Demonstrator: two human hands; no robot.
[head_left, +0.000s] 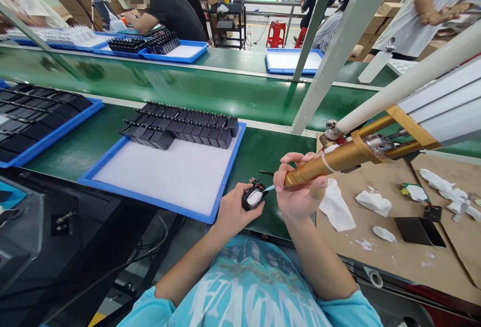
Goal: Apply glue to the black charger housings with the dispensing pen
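Note:
My left hand [235, 210] is closed around a small black casing [253, 197] with a white inner face and tiny red parts on top. My right hand [298, 191] grips the front of a gold glue dispenser gun [330, 162], whose pale blue nozzle tip touches the casing's right edge. A white cartridge tube [406, 84] runs up and right from the gun. A blue tray with a white liner [169, 174] lies just left of my hands, with rows of black casings [184, 125] along its far edge.
A brown cardboard sheet [379, 254] at my right carries white glue-smeared wipes [336, 206] and a black pad [419, 230]. Another blue tray of black parts [33, 119] sits at far left. Grey frame posts [338, 46] rise beyond the green conveyor belt [180, 86]. Other people work across it.

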